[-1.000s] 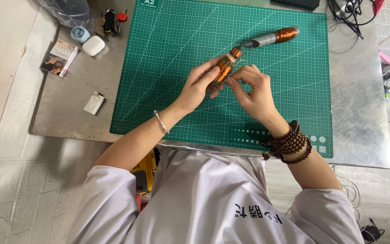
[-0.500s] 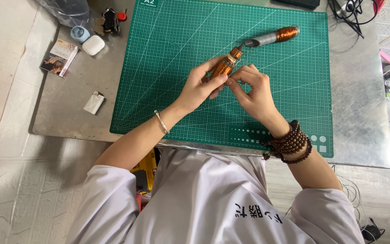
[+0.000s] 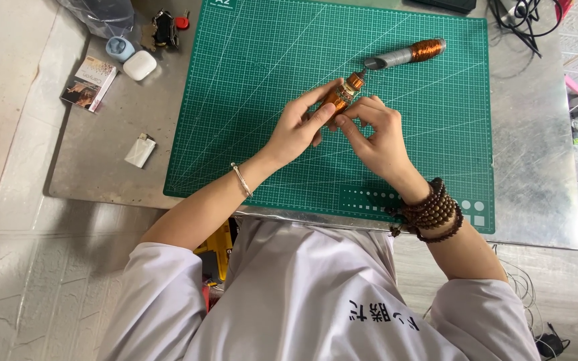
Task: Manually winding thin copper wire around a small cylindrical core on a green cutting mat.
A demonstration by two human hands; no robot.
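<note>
Both hands meet over the middle of a green cutting mat (image 3: 249, 100) that lies on a grey metal desk (image 3: 536, 167). Between them is a small copper-wire coil (image 3: 340, 95), a short cylinder wound tight with shiny orange-brown wire, with a narrower collar and a lighter band near its upper end. It is lifted a little off the mat and tilts up and away to the right.

The left hand (image 3: 296, 130) is curled around the coil's lower part, thumb and forefinger closed on it. The right hand (image 3: 376, 134) has its fingertips pinched together just beside the coil's lower end; whether they hold a loose strand of wire or only touch the winding is too small to tell.

Just beyond the coil's upper end lies a grey tool (image 3: 404, 55) with a second copper winding at its far tip; it rests on the mat, pointing up to the right. Whether its near tip touches the held coil cannot be told.

A thin silver bracelet (image 3: 241, 180) circles the left wrist, and stacked brown bead bracelets (image 3: 433, 214) wrap the right. On the bare desk to the left lie a small white lighter (image 3: 140, 150), a white earbud case (image 3: 140, 65) and a small printed box (image 3: 89, 83).
</note>
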